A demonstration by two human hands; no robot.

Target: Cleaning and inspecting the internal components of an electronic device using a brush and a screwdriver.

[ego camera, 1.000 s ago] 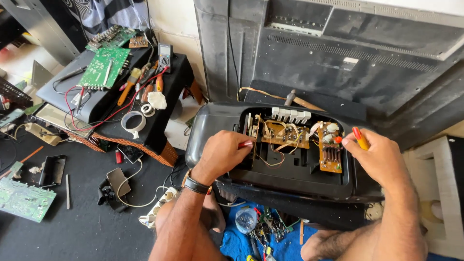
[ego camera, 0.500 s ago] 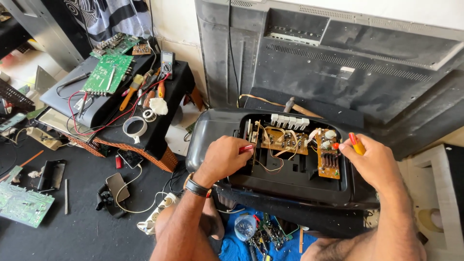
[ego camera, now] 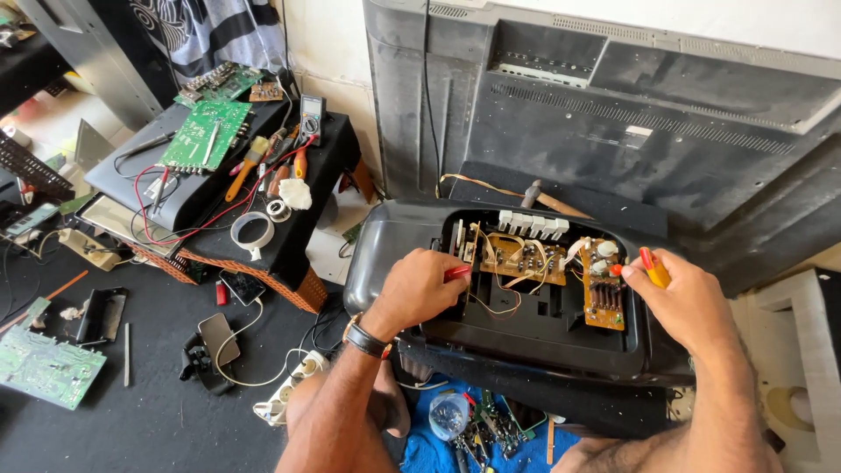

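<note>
A large grey television back panel (ego camera: pixel 648 114) leaned against the wall behind the work, and a hammer (ego camera: pixel 547 200) lay on a dark ledge just behind an open black casing (ego camera: pixel 385 245). To the left, a low black counter (ego camera: pixel 289 236) carried a green circuit board (ego camera: pixel 206 133), a meter (ego camera: pixel 311 116), several screwdrivers (ego camera: pixel 250 166), a roll of tape (ego camera: pixel 252 232) and loose red wires (ego camera: pixel 153 206). On the dark floor (ego camera: pixel 149 420) lay another green circuit board (ego camera: pixel 45 368), a phone with a white cable (ego camera: pixel 215 337) and a white power strip (ego camera: pixel 285 398). Below the casing, a blue cloth (ego camera: pixel 429 451) held small parts. Inside the casing sat two brown circuit boards: a wide one (ego camera: pixel 517 258) beneath a row of white buttons (ego camera: pixel 530 223), and a narrow one (ego camera: pixel 603 293) to its right, with thin wires crossing between them. The left hand (ego camera: pixel 420 293), a watch (ego camera: pixel 363 337) on its wrist, was curled closed around a red-tipped probe (ego camera: pixel 457 273), resting on the casing's left inner edge beside the wide board. The right hand (ego camera: pixel 688 302) rested on the casing's right rim, fingers gripped around a tool with a yellow and red handle (ego camera: pixel 653 267), its tip at the top of the narrow board.
</note>
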